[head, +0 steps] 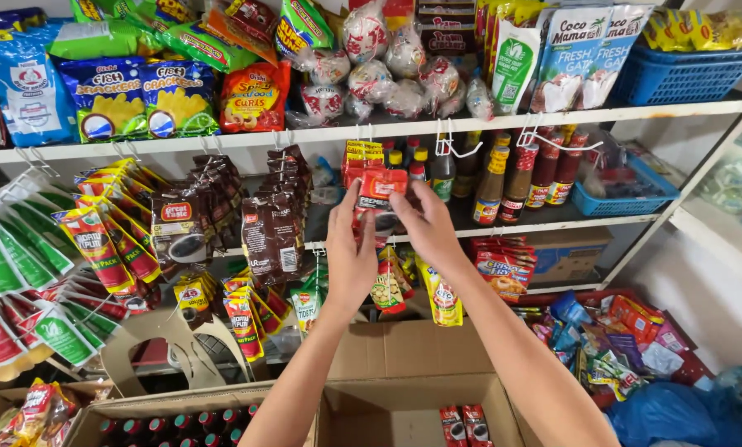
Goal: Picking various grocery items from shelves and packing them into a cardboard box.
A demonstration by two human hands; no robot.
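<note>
I have my left hand [350, 257] and right hand [425, 228] both pinching a strip of red sachets [379, 194] raised before the middle shelf [553, 219], mid-hanging I judge, needing a free hook [458, 149].

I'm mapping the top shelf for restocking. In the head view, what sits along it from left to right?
Blue cracker bags → orange snack bag → clear tied bags → white-and-green pouch → blue basket.
</note>
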